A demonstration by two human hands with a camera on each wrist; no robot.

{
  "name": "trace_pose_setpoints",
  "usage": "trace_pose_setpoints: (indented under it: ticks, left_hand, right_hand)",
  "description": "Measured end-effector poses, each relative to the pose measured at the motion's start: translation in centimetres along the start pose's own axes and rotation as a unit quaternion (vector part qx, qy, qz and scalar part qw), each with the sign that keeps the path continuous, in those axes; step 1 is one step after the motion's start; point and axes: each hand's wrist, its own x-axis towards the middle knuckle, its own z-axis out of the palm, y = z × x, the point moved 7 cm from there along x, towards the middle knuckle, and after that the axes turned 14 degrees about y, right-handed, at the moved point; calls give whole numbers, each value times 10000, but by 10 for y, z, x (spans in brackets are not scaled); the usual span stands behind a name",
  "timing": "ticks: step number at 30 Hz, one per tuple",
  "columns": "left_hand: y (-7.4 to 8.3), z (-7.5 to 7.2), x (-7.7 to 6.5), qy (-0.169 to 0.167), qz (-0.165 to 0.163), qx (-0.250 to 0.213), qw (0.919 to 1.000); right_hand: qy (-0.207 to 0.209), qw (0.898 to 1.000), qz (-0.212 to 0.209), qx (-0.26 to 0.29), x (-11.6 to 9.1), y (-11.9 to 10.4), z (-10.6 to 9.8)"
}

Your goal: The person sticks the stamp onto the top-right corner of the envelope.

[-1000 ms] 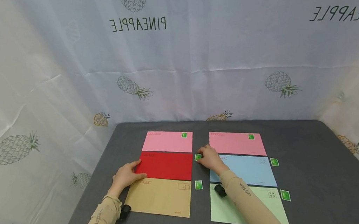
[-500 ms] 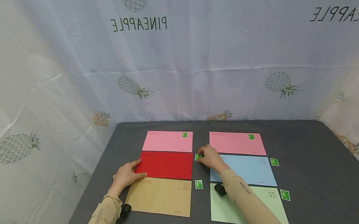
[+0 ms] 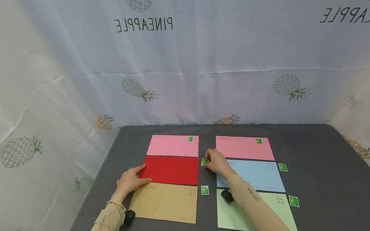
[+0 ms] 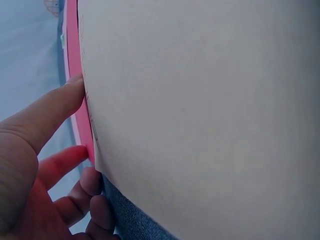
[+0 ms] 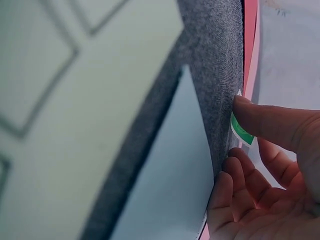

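My right hand [image 3: 218, 164] pinches a green stamp [image 3: 205, 162] with a white border, between the two columns of envelopes. In the right wrist view the thumb lies over this stamp [image 5: 242, 131], which is bent and partly hidden. The right forearm crosses the light blue envelope [image 3: 252, 177] and the light green envelope [image 3: 278, 219]. My left hand [image 3: 130, 180] rests at the left edge of the red envelope [image 3: 171, 170], fingers spread. Its thumb lies near the seam with the tan envelope [image 3: 165, 204]. The left wrist view shows an index finger and thumb touching the paper edges.
Two pink envelopes, left [image 3: 172, 147] and right [image 3: 244, 149], lie at the back, each with a green stamp at its upper right. Loose stamps lie beside the tan envelope [image 3: 205, 190], the blue envelope [image 3: 283, 167] and the green envelope [image 3: 294, 201]. Dark cloth covers the table [image 3: 327, 170].
The stamp in my right hand has shifted slightly to the right, along with the fingertips. My left hand stays in place on the envelopes.
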Motion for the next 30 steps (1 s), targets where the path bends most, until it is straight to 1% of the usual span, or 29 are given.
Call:
trace_pose_setpoints:
  ticks: [9,18,22,25,30]
  left_hand:
    - [-1,0,1,22,11,46,10000]
    - [-2,1,2,35,-21,41,10000]
    - [-3,1,2,29,-48,52,10000]
    - [-3,1,1,26,-45,45,10000]
    - [-3,2,0,8,-49,53,10000]
  right_hand:
    - [-17,10000,-36,82,0,-2,1]
    - [-40,9995,174,260,2,2,1]
    - [-68,9991,199,356,2,4,0]
    - [-121,9982,259,536,2,4,0]
    - [-182,9936,437,1021,3,3,-1]
